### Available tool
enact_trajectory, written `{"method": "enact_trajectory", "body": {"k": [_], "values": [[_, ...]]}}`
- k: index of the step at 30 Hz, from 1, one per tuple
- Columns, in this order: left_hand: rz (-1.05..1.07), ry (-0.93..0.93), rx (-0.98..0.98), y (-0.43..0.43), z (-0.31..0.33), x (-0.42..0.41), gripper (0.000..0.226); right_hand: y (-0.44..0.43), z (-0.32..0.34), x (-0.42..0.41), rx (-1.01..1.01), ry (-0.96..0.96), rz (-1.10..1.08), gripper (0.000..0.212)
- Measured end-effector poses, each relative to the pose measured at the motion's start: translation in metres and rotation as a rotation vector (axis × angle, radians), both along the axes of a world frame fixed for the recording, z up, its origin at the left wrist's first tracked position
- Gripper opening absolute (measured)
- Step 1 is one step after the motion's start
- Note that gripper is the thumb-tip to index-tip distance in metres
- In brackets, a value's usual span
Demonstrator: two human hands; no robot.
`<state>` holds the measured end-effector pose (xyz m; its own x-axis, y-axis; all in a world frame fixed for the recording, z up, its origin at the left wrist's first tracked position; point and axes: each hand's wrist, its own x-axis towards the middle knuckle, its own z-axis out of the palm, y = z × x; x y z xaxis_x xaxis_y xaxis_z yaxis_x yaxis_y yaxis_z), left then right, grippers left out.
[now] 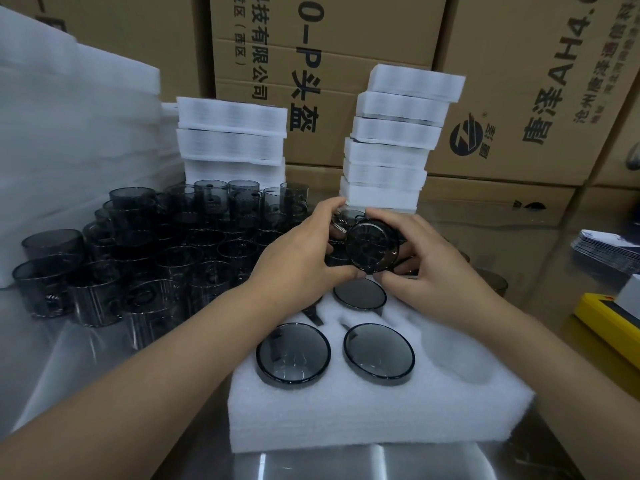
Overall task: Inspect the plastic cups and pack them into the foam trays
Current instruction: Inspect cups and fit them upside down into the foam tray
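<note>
Head view: three cups (293,355) packed, fourth cup (372,245) held.

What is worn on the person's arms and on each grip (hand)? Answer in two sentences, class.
The left grip and the right grip are bare: no gloves, no rings on the fingers that show. The left forearm and right forearm are bare to the picture's edge, with no sleeve, watch or bracelet in view.

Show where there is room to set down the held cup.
Free for the held cup: the empty pocket in the foam tray, right of a seated cup. Crowded: loose cups left of the tray, foam stacks behind.
</note>
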<state>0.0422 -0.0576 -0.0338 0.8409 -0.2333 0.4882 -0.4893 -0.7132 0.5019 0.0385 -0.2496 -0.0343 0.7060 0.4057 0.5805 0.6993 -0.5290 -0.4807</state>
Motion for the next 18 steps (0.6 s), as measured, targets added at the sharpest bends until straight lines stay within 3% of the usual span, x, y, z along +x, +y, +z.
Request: {"method": "enact_trajectory", "body": {"k": [7, 14, 18], "values": [[0.045, 0.072, 0.006, 0.001, -0.001, 0.004, 0.102, -0.002, 0.002, 0.001, 0.000, -0.067, -0.091, 0.065], [0.045, 0.028, 0.031, -0.001, 0.001, -0.001, 0.058, -0.012, 0.017, -0.007, 0.047, 0.014, -0.135, 0.053], [0.037, 0.033, 0.076, -0.002, 0.001, -0.003, 0.031, -0.030, 0.037, -0.011, 0.160, 0.280, 0.086, 0.061]]}}
